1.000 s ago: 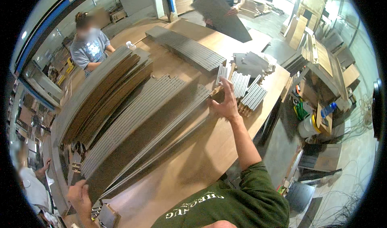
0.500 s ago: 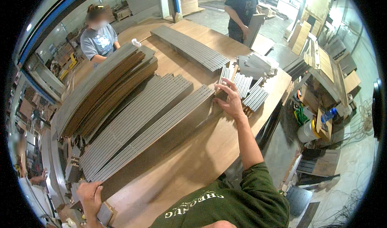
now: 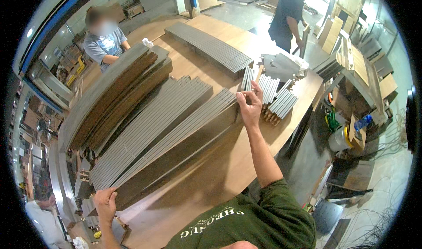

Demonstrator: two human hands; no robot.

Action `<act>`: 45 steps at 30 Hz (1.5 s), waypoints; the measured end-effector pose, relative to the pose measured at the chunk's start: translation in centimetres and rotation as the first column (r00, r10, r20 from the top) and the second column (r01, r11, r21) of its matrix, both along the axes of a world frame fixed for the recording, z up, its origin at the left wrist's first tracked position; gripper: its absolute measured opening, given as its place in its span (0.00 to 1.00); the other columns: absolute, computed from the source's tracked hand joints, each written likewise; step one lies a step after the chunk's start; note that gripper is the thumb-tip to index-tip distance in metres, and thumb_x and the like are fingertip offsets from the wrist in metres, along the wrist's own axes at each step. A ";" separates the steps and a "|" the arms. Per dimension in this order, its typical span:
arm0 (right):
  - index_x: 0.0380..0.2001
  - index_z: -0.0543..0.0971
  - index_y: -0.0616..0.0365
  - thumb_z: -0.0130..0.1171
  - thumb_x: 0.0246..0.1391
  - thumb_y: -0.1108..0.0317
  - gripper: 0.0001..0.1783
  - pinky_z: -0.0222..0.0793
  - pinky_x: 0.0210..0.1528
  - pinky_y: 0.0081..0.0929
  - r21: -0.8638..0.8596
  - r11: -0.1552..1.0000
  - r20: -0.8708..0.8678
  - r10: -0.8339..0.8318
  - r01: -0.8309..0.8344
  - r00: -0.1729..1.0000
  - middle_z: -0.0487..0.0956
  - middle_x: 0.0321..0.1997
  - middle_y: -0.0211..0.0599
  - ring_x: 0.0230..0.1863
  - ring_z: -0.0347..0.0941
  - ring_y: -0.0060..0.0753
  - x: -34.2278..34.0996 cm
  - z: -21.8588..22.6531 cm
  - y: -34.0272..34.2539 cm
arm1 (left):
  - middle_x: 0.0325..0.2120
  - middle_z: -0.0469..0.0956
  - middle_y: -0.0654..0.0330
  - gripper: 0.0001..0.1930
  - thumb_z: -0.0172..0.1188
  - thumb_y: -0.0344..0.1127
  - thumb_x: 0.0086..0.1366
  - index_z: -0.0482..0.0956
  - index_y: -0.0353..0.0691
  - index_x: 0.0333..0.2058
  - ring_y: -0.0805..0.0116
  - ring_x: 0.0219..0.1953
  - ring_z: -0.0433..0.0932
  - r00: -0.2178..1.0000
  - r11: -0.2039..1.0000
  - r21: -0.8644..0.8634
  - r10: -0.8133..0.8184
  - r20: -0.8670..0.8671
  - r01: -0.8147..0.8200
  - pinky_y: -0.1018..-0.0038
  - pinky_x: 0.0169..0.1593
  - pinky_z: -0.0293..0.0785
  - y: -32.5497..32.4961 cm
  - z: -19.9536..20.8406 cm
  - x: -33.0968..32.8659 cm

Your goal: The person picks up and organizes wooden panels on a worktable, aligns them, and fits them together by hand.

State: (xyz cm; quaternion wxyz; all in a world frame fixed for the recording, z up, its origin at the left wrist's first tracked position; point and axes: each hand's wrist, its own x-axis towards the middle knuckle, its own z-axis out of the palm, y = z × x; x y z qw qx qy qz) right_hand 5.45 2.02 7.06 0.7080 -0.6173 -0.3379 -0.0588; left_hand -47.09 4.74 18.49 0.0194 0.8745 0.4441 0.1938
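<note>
Long grey boards point(image 3: 171, 128) stand on edge, packed side by side in a row across the table in front of me. My left hand point(image 3: 106, 201) has its thumb and fingers closed on the near left end of the front board point(image 3: 184, 137). At that board's far right end is my right hand point(image 3: 251, 107), thumb and fingers curled at its corner, the other fingertips raised. A pale line runs below the front board's dark face. Behind this row lies a wider fanned row of similar grey boards point(image 3: 149, 121).
A tall stack of curved-looking panels point(image 3: 118, 90) stands at the left back, beside a co-worker point(image 3: 105, 42). Another long row point(image 3: 211, 49) lies farther back. Short grey strips point(image 3: 281, 101) sit at the right table edge. A second person point(image 3: 288, 20) stands beyond; a white bucket point(image 3: 339, 140) is on the floor.
My left hand has moved up and slightly right with the board's end. My right hand stays at the far end. The person at the back has moved right with a panel.
</note>
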 end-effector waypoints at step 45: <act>0.35 0.80 0.56 0.49 0.55 0.69 0.10 0.56 0.61 0.39 -0.034 0.998 0.288 -0.036 0.048 0.957 0.61 0.62 0.40 0.61 0.57 0.38 4.6 -3.0 1.9 | 0.24 0.80 0.58 0.30 0.62 0.26 0.37 0.76 0.51 0.45 0.56 0.24 0.78 0.977 0.991 -0.084 0.090 -0.191 -0.108 0.64 0.33 0.72 3.5 -5.3 8.0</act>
